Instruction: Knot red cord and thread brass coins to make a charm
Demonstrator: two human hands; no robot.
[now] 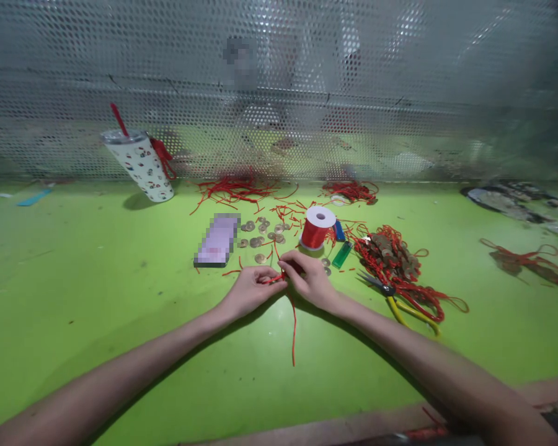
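Both hands meet over the middle of the green table, closed on one red cord (294,334). My left hand (251,288) pinches a short stretch of it, partly hidden by the fingers. Beside it, my right hand (307,279) grips the cord between thumb and fingers. One loose end hangs toward me, and another sticks up above the fingertips. Just beyond the hands lie several round brass-coloured coins (260,257) with holes. A spool of red cord (315,232) stands behind my right hand, with a green lighter (341,254) to its right.
Yellow-handled scissors (400,306) lie right of my right hand, against a heap of knotted red cords with coins (390,254). A phone (217,240) lies left of the coins. A tumbler (142,164) and cut cord (237,189) are near the perforated metal panel (279,136).
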